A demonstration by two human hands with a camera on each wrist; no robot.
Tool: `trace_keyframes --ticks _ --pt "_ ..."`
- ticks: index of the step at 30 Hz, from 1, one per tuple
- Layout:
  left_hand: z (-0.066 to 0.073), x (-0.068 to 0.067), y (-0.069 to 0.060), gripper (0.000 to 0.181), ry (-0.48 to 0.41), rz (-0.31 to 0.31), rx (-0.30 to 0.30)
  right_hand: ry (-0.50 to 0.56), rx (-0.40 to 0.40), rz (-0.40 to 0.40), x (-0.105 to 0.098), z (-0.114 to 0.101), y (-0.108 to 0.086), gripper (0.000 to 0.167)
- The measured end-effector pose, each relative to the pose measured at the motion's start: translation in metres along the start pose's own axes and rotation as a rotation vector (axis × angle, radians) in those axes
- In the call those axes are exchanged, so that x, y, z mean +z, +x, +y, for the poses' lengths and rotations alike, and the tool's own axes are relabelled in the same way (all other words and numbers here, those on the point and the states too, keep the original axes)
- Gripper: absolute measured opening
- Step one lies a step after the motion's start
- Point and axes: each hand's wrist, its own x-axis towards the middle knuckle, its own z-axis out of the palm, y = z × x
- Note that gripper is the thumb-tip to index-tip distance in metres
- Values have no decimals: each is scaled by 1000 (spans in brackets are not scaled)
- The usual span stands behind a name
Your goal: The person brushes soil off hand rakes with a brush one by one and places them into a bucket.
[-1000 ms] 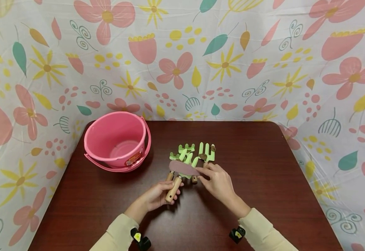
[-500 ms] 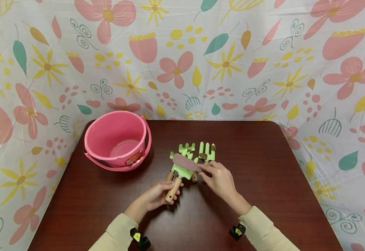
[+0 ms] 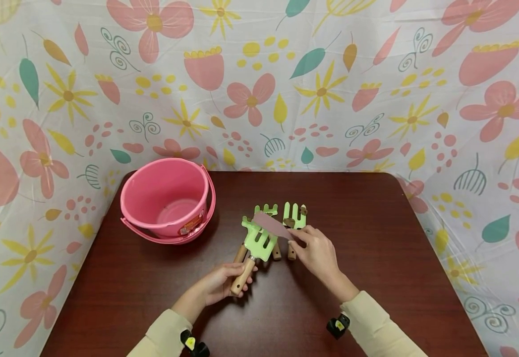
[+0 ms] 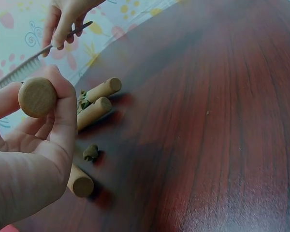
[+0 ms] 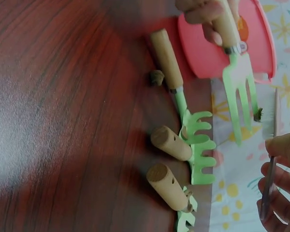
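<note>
Left hand (image 3: 216, 282): fingers wrapped round the wooden handle of a green fork (image 3: 259, 244), lifted off the table (image 3: 375, 258); gripping low probably leaves the tines free for the brush.
Brush (image 3: 272, 226): off the table too, tilted, bristles turned toward the fork, likely so they can reach the tines.
Right hand (image 3: 319, 253): pinches the brush handle between thumb and fingers (same pinch in both wrist views), seemingly for control.
Dirt clod (image 5: 258, 115): at the outer tine, bristle side; can't tell from this angle whether bristles touch it.
Tools on table: two rakes (image 5: 197, 166) and a second fork (image 3: 300, 223) with brown clods, handles toward the person, presumably for easy pickup.
Bucket (image 3: 161, 183): pink, upright, left rear, perhaps there to leave working room.
</note>
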Motion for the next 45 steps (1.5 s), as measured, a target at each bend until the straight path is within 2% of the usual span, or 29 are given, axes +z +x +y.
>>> trace_keyframes --ticks 10,18,22,26,30,36,40,45 --pt "-6 -3 -10 52 6 -8 -17 -18 78 -44 2 6 -2 27" --pt "-11 -7 -15 51 29 16 -19 -25 94 -74 5 10 -5 28" --pt "-15 -9 -17 54 22 -1 -17 -34 106 -98 5 12 -7 28" --pt "-18 -12 -16 53 18 -21 -1 -36 113 -87 3 12 -7 27" --pt "-18 -14 -13 52 35 -36 13 -22 86 -55 1 9 -6 27" --pt "-11 -10 -7 47 -19 9 14 15 -11 2 2 0 -8 29" --pt "-5 -7 -3 48 -36 16 27 63 -77 6 5 -7 -12 29" --pt "-1 -3 1 46 -61 7 47 64 -116 2 8 -13 -15 32"
